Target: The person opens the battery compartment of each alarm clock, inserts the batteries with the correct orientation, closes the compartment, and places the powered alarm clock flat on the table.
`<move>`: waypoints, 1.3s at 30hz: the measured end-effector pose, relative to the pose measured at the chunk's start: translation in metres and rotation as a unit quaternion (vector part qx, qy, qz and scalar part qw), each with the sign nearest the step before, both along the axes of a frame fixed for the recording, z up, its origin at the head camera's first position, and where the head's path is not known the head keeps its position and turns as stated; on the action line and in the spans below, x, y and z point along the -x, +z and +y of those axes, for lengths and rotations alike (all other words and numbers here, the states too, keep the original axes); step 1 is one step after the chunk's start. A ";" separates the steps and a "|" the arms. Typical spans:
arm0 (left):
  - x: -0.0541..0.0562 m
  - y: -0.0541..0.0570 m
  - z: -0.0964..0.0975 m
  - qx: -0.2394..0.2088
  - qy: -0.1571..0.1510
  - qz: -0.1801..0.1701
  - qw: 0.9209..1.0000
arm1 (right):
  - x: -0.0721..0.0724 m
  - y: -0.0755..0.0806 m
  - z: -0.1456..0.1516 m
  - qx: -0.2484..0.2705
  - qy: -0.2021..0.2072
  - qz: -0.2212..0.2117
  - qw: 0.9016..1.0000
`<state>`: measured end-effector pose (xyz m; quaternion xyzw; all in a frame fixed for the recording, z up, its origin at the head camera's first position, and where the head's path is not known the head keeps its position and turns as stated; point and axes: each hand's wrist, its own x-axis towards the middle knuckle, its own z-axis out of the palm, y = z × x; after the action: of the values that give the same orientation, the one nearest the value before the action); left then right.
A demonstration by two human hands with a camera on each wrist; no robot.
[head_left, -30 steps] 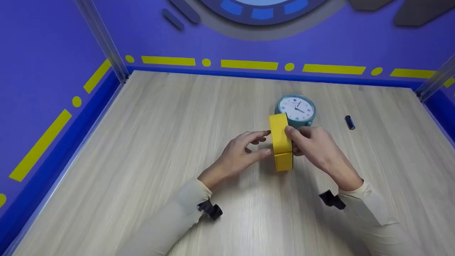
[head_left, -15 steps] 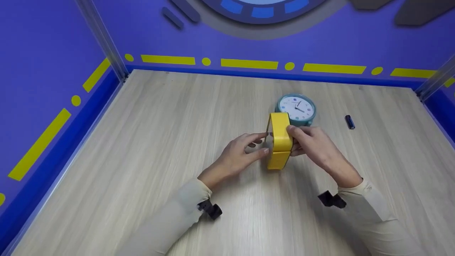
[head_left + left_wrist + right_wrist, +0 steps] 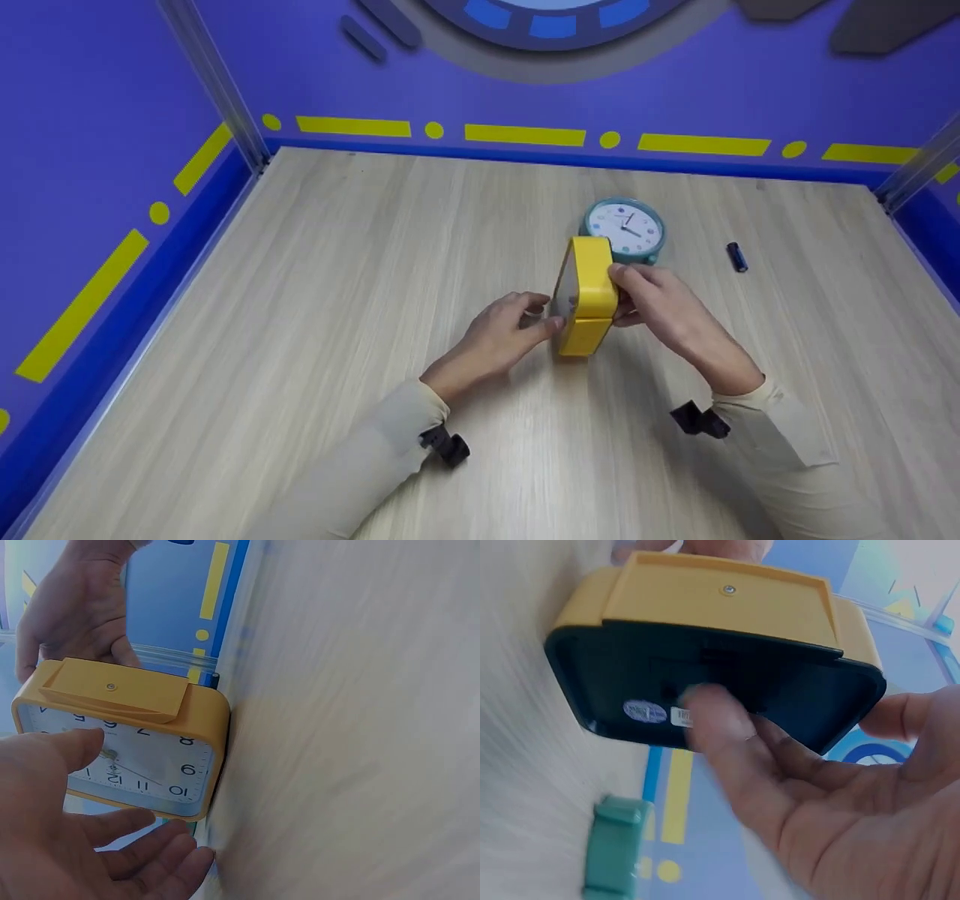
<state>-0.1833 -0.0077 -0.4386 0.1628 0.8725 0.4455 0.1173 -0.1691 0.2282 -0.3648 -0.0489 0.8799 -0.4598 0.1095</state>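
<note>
A yellow alarm clock [image 3: 595, 281] stands on its short side on the table, its white face turned left. My right hand [image 3: 667, 311] holds it, thumb on the upper side and fingers against the dark back [image 3: 780, 682]. In the right wrist view one finger is blurred over that back, near two small labels. My left hand [image 3: 499, 337] is beside the face, fingers loosely bent. Seen from the left wrist, its thumb [image 3: 79, 748] overlaps the dial [image 3: 142, 757] and its other fingers lie along the clock's top edge. A foot with a screw [image 3: 112, 690] forms the clock's base.
Just behind the yellow clock lies a round teal clock [image 3: 625, 227], face up. A dark blue battery [image 3: 736, 257] lies to the right on the wooden table [image 3: 360, 262]. Blue printed walls [image 3: 525, 97] border the table at the back and left.
The yellow clock has turned slightly, so more of its face shows in the head view. My left fingers have drawn back and lower from the face. The right hand keeps its hold.
</note>
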 end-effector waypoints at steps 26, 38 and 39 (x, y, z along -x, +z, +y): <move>-0.009 -0.004 0.011 0.065 -0.021 0.060 0.996 | -0.029 0.012 -0.020 -0.229 -0.033 0.296 0.927; -0.008 -0.004 0.013 0.099 -0.030 0.068 0.992 | -0.035 0.012 -0.022 -0.370 -0.076 0.288 0.880; -0.008 -0.003 0.013 0.102 -0.030 0.067 0.992 | -0.035 0.012 -0.022 -0.377 -0.078 0.284 0.878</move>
<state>-0.1756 0.0053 -0.4420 0.2054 0.9139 0.3390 0.0882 -0.1343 0.2063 -0.3531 -0.0639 0.9810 -0.0664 -0.1709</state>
